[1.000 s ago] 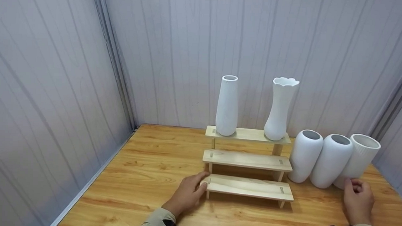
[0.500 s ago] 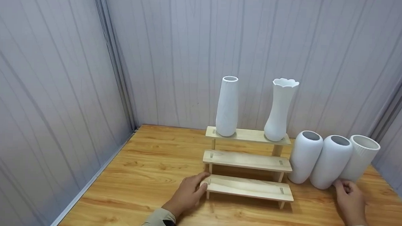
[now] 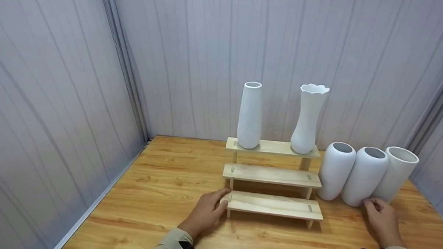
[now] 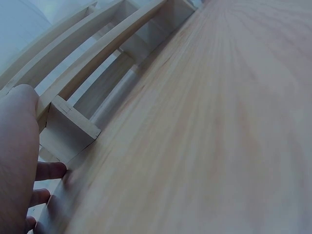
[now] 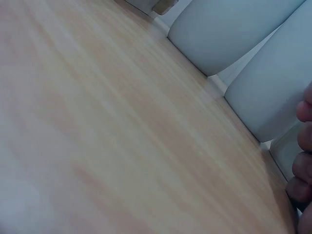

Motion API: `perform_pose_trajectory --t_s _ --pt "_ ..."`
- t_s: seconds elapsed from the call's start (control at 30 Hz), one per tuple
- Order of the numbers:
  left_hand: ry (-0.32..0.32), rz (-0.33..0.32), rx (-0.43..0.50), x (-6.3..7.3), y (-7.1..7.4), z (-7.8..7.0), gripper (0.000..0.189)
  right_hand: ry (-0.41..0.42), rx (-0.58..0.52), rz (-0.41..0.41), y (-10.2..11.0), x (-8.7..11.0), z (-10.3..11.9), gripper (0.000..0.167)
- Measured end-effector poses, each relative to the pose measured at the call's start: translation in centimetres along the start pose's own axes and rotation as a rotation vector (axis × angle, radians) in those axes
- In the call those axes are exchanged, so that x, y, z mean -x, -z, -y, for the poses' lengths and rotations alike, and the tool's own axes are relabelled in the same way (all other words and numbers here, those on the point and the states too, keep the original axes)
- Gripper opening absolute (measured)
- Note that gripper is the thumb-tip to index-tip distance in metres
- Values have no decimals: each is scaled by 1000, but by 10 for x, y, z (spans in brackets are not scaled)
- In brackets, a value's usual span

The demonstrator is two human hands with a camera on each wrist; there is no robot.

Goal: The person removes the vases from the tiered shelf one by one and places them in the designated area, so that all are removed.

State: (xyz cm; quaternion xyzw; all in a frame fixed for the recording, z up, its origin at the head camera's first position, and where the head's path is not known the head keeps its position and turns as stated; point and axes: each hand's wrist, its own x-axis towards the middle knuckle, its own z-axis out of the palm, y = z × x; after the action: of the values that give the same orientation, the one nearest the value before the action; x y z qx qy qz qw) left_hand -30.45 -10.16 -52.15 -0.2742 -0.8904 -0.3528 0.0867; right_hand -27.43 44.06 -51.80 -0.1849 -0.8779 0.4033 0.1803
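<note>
My left hand holds the left end of a three-tier wooden display stand's bottom step, thumb at its front corner and index finger at its back one. In the left wrist view, other fingers reach down to the tabletop beside the step's leg. My right hand rests low on the table with curled fingers. Its fingertips are right at the base of a smooth white vase, the middle one of three. Behind that hand stands a ribbed white vase, its base partly hidden.
Another smooth white vase stands between the stand and the middle vase. On the top tier are a slender tapered vase at left and a scallop-rimmed vase at right. Panelled walls bound the wooden table.
My right hand has slid left, from the ribbed vase's base to the middle smooth vase's base. The left hand, stand and vases keep their places; the head view shifts slightly.
</note>
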Motion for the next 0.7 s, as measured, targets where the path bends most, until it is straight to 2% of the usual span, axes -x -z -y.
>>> perform_pose_trajectory --t_s 0.23,0.4,0.7 --pt "17 36 7 -1 0 2 46 87 -13 4 -5 4 3 35" --pt "18 27 5 -1 1 2 45 152 -42 44 -10 9 8 32" --pt "17 17 -2 -2 0 2 43 180 -116 82 -18 19 16 25"
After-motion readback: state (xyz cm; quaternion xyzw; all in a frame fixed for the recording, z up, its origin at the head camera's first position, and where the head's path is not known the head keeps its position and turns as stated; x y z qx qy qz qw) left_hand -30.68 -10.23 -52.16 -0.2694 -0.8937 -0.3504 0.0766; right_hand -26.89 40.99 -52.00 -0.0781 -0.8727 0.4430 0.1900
